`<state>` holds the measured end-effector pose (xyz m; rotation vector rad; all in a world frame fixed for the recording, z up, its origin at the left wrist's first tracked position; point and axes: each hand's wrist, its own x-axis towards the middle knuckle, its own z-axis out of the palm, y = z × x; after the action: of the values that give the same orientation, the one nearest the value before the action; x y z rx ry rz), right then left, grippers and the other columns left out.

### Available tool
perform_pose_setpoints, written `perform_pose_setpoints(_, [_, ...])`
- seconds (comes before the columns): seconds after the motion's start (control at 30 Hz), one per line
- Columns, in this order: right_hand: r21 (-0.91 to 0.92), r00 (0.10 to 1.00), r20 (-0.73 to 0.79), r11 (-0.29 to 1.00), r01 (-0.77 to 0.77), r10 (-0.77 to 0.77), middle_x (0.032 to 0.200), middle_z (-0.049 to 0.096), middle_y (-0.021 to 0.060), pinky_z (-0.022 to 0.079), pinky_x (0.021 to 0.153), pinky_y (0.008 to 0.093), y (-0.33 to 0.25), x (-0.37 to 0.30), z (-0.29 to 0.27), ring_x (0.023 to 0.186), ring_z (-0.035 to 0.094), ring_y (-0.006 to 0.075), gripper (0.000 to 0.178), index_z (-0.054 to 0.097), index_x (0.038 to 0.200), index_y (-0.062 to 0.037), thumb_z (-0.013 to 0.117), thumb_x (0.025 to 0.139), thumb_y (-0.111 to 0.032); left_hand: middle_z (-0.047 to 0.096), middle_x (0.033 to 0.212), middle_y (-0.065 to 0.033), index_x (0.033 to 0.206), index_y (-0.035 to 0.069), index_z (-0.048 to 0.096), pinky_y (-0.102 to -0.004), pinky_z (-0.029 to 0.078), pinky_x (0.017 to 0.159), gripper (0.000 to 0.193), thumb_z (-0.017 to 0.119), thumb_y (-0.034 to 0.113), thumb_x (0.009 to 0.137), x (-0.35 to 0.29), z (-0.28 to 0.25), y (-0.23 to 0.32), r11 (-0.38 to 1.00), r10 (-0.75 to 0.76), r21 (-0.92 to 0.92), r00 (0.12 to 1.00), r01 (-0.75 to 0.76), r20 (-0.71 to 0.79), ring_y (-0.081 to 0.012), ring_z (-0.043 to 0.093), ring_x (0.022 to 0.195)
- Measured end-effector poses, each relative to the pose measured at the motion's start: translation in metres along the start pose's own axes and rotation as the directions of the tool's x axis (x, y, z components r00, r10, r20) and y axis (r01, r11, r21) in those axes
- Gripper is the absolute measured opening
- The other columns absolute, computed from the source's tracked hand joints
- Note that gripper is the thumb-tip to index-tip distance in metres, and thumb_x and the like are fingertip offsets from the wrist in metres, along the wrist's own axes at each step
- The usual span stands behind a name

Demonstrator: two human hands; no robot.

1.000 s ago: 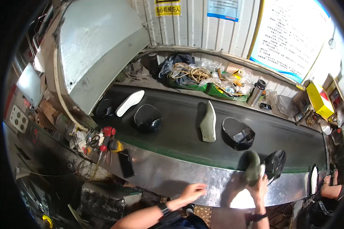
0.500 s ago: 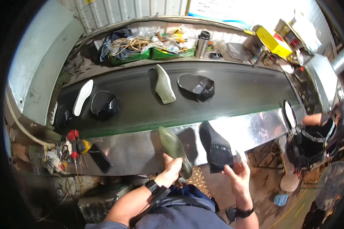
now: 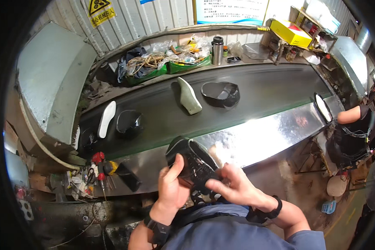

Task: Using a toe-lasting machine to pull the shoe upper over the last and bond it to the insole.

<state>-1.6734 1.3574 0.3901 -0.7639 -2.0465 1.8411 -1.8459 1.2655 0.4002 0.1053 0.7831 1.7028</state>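
Note:
A glossy black shoe upper [image 3: 185, 160] is held tilted over the near edge of the metal table, its pale-edged opening facing right. My left hand [image 3: 171, 183] grips its left side, thumb on top. My right hand [image 3: 233, 182] is closed at its right lower edge, thumb across the front. A pale, blurred piece [image 3: 216, 154] shows beside the right fingers; its kind is unclear. Beyond, a pale shoe last [image 3: 189, 96] and a black shoe upper [image 3: 221, 95] lie on the dark belt. The green last is out of sight; whether it is inside the held upper cannot be seen.
On the belt's left lie a white sole-shaped piece [image 3: 107, 119] and another black upper [image 3: 129, 122]. A phone [image 3: 128, 177] and red-handled tools [image 3: 100, 163] are at the left table end. A steel bottle [image 3: 217, 51] stands behind. A white-soled piece [image 3: 323, 107] lies right.
The green last has left my left hand's grasp from view. The black upper has been lifted off the table into both hands. My right hand moved left, and the view has shifted.

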Motion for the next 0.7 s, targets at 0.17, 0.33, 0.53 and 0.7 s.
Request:
perform_pose_setpoints(0.17, [-0.244, 0.953, 0.220, 0.934, 0.262, -0.210, 0.071, 0.062, 0.0213, 0.051, 0.058, 0.0444, -0.026, -0.018, -0.007, 0.067, 0.066, 0.0410, 0.040, 0.058, 0.107, 0.0062, 0.079, 0.089, -0.023, 0.073, 0.108, -0.0159, 0.117, -0.006, 0.067, -0.0412, 0.060, 0.087, 0.031, 0.056, 0.020, 0.105, -0.037, -0.011, 0.035, 0.875, 0.208, 0.431, 0.975, -0.220, 0.076, -0.0266, 0.073, 0.098])
perform_pose_setpoints(0.33, [-0.238, 0.961, 0.198, 0.942, 0.237, -0.192, 0.068, 0.062, 0.0182, 0.048, 0.054, 0.0402, -0.016, -0.004, -0.013, 0.058, 0.064, 0.0308, 0.043, 0.052, 0.095, 0.0038, 0.082, 0.088, -0.026, 0.073, 0.110, -0.0168, 0.120, -0.007, 0.065, -0.0380, 0.061, 0.085, 0.031, 0.060, 0.018, 0.102, -0.038, -0.016, 0.037, 0.956, 0.047, 0.288, 0.998, -0.053, 0.030, -0.0256, 0.073, 0.098])
perform_pose_setpoints(0.53, [-0.180, 0.965, 0.006, 0.949, 0.259, -0.262, 0.068, 0.050, 0.0059, 0.041, 0.053, 0.0325, -0.010, 0.007, 0.004, 0.062, 0.046, 0.0143, 0.044, 0.058, 0.088, 0.0002, 0.091, 0.078, -0.027, 0.065, 0.132, -0.0134, 0.137, 0.004, 0.055, -0.0457, 0.053, 0.103, 0.052, 0.053, 0.044, 0.104, -0.015, -0.003, 0.005, 0.997, 0.067, -0.038, 0.984, -0.074, -0.168, -0.0269, 0.064, 0.119])
perform_pose_setpoints(0.7, [-0.290, 0.969, 0.051, 0.925, 0.246, -0.241, 0.071, 0.061, 0.0134, 0.047, 0.051, 0.0341, -0.017, 0.002, 0.016, 0.059, 0.063, 0.0232, 0.047, 0.058, 0.091, 0.0044, 0.089, 0.081, -0.030, 0.069, 0.121, -0.0132, 0.123, 0.000, 0.065, -0.0418, 0.057, 0.096, 0.040, 0.049, 0.033, 0.106, -0.020, 0.004, 0.010, 0.950, 0.286, 0.165, 0.952, -0.266, -0.112, -0.0238, 0.069, 0.108])
